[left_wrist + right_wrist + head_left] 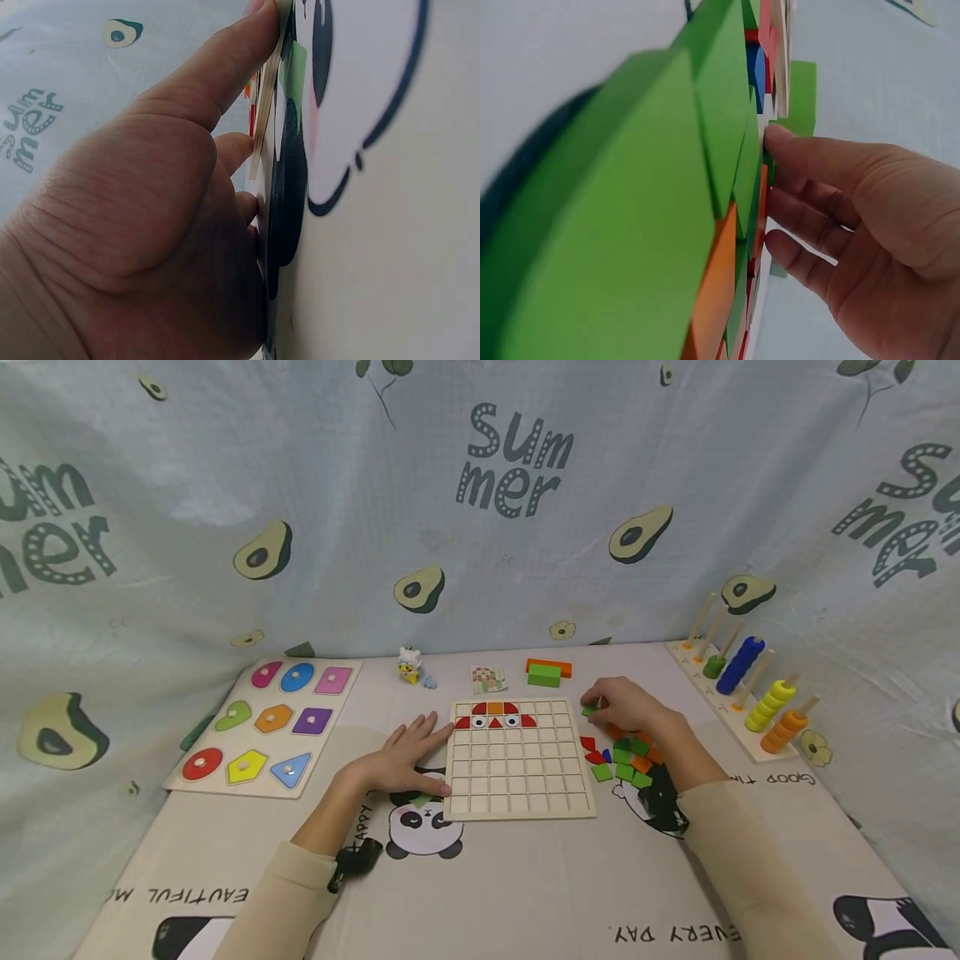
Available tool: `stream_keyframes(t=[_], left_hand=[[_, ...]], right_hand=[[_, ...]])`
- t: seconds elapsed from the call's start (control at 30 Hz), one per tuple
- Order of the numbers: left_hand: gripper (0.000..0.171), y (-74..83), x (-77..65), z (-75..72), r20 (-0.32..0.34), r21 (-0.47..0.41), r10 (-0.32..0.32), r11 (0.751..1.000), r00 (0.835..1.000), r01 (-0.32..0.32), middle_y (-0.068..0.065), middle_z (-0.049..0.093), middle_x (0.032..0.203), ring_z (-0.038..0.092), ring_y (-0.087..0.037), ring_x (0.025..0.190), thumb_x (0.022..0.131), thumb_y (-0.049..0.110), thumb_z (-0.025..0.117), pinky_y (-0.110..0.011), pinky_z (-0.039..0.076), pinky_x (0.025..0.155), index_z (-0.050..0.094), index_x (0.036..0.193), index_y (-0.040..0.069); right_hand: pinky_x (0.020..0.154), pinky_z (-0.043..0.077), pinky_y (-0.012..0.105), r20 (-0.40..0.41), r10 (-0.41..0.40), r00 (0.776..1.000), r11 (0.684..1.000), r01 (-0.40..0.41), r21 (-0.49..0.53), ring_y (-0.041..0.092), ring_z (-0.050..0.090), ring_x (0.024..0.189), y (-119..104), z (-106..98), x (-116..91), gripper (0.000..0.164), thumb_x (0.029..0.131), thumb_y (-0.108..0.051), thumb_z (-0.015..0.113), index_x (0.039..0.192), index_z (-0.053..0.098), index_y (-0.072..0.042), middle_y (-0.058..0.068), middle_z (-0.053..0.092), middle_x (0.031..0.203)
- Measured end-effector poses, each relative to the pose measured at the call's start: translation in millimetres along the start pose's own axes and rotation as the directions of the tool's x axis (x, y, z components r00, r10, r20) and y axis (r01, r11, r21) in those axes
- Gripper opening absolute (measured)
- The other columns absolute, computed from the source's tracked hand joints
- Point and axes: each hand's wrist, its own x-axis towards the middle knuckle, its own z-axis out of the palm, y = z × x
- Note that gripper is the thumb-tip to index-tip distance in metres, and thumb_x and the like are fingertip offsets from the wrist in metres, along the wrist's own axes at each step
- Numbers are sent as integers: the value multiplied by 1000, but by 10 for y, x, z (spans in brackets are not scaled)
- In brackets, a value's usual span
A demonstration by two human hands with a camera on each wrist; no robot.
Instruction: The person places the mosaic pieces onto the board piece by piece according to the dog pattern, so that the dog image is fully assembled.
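A wooden grid board (517, 777) lies in the middle of the table, with red, orange and eye-marked tiles (495, 717) set in its upper rows. Spread flat, my left hand (405, 758) rests at the board's left side, thumb and forefinger against its edge. In the left wrist view the thumb (217, 67) lies along the board's thin edge. Right of the board, my right hand (630, 703) pinches a small green tile (588, 711) between thumb and fingertips, close to the tabletop. Loose green, orange, red and blue tiles (624, 772) are heaped below that hand, partly hidden by the wrist.
A shape puzzle board (251, 718) lies at the left. Behind the grid board stand a small figurine (409, 665), a picture card (488, 679), and green (543, 675) and orange blocks (562, 667). A peg stand with coloured beads (750, 693) is at the right.
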Motion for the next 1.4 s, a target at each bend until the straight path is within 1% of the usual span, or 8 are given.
stream_keyframes(t=[0.23, 0.4, 0.6, 0.77, 0.87, 1.07, 1.27, 1.4], left_hand=[[105, 9, 10, 3, -9, 2, 9, 1000, 1000, -9, -9, -3, 162, -9, -29, 147, 75, 67, 67, -52, -5, 117, 13, 155, 26], [105, -1, 11, 2, -11, 1, 12, 1000, 1000, -12, -9, -3, 162, -9, -29, 147, 75, 67, 67, -52, -4, 117, 13, 155, 26], [107, -30, 1, -10, -16, -12, 6, 1000, 1000, -7, -8, -4, 162, -9, -28, 147, 73, 68, 68, -51, -5, 117, 13, 155, 26], [106, -35, -5, -17, -18, -19, 11, 1000, 1000, -12, -8, -4, 162, -9, -28, 147, 73, 68, 68, -52, -4, 117, 14, 155, 26], [106, -29, -9, -21, -17, -29, 18, 999, 1000, -18, -9, -3, 162, -9, -29, 147, 73, 68, 68, -52, -5, 117, 14, 155, 26], [106, -25, -9, -19, -10, -23, 24, 999, 1000, -25, -9, -4, 161, -9, -29, 147, 74, 68, 67, -52, -5, 117, 13, 155, 26], [106, -17, -15, -22, -5, -21, 22, 1000, 1000, -22, -8, -5, 161, -9, -29, 147, 75, 68, 67, -51, -5, 117, 11, 155, 26], [105, -23, -25, -21, -5, -20, 26, 999, 1000, -26, -9, -4, 161, -9, -29, 147, 75, 67, 67, -52, -5, 117, 11, 155, 26]], right_hand=[[94, 48, 46, 28, 0, 1000, 998, 1, -62, 25, 57, 100, -48, -28, 15, 32, 89, -13, 68, 120, 66, -5, 9, 64, 114], [86, 52, 40, -47, -108, 993, 994, 107, -24, 20, 58, 92, -147, -78, 75, 33, 88, -13, 69, 120, 66, -4, 5, 65, 109], [77, 56, 32, -115, -333, 936, 935, 343, 88, 12, 65, 86, -633, -20, 244, 22, 86, -14, 73, 106, 73, -7, 1, 70, 100], [73, 54, 26, -53, -484, 873, 872, 487, 47, 7, 63, 81, -1135, 216, 458, 12, 86, -13, 73, 97, 76, -9, -1, 70, 96], [73, 52, 24, 12, -531, 847, 847, 531, -16, 4, 61, 80, -1360, 394, 587, 12, 85, -14, 73, 96, 76, -11, -3, 71, 93], [74, 50, 22, 107, -515, 850, 846, 525, -99, 2, 60, 80, -1580, 645, 706, 8, 86, -19, 74, 93, 76, -15, -7, 69, 89], [73, 48, 24, 130, -485, 865, 834, 502, -227, 4, 56, 77, -1624, 746, 756, 7, 87, -22, 73, 92, 75, -19, -11, 63, 87], [72, 48, 26, 133, -517, 845, 811, 534, -239, 7, 56, 77, -1633, 770, 764, 6, 87, -21, 73, 91, 76, -18, -8, 63, 87]])
